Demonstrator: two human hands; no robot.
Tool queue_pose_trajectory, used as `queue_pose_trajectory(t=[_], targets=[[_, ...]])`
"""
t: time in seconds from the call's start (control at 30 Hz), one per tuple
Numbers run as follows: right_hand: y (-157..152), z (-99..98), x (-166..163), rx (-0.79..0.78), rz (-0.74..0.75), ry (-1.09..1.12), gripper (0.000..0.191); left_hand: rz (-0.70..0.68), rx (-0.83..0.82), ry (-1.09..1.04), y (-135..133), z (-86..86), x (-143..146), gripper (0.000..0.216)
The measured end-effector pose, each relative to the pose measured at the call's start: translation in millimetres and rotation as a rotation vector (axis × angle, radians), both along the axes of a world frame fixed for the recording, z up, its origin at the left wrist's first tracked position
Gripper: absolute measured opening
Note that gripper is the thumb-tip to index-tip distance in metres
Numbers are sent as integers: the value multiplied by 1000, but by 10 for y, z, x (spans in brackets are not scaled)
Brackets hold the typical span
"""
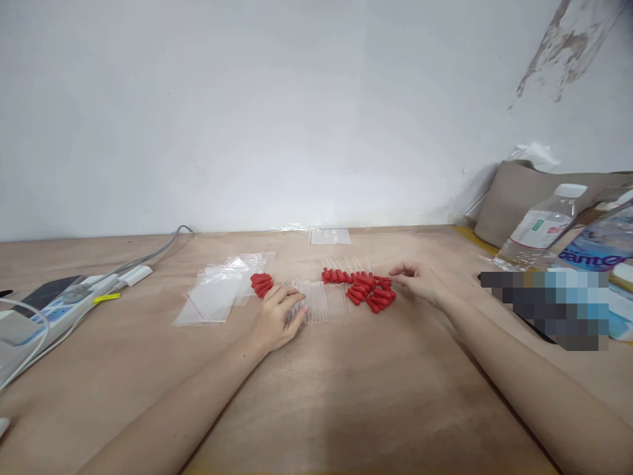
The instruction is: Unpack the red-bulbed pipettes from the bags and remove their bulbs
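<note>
Several thin clear tubes [324, 303] lie side by side in a row at the middle of the table. My left hand [279, 315] rests over their left end, palm down, with thumb and fingers apart. Red rubber dropper bulbs [378, 300] lie in a loose heap to the right of the row. At the heap's far right edge, my right hand [418, 282] pinches one red dropper bulb [382, 279] between thumb and fingertips. Behind the row stretches a line of red bulbs [341, 276] with clear tubes pointing away from them. Another small red bulb cluster [261, 284] sits beyond my left fingers.
Clear plastic bags [210, 293] overlap on the left, with another bag [330, 237] near the wall. A power strip [74, 297] with cables runs along the left. A water bottle [541, 227], a grey-brown bag [509, 198] and a blurred-out object [548, 310] stand on the right.
</note>
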State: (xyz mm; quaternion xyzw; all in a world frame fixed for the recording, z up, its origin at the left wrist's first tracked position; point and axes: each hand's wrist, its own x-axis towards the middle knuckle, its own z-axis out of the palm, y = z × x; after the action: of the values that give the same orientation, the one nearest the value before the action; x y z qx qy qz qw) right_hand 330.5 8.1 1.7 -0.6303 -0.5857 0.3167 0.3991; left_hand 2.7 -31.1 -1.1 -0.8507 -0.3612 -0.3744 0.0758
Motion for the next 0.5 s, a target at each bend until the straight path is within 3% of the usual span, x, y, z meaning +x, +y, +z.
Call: queue_pose_trajectory(t=[0.27, 0.5], targets=[[237, 66, -42, 3, -110, -215, 19, 58, 38, 6, 3, -1, 7, 16], [617, 108, -297, -186, -68, -415, 22, 86, 62, 20, -4, -7, -16, 16]])
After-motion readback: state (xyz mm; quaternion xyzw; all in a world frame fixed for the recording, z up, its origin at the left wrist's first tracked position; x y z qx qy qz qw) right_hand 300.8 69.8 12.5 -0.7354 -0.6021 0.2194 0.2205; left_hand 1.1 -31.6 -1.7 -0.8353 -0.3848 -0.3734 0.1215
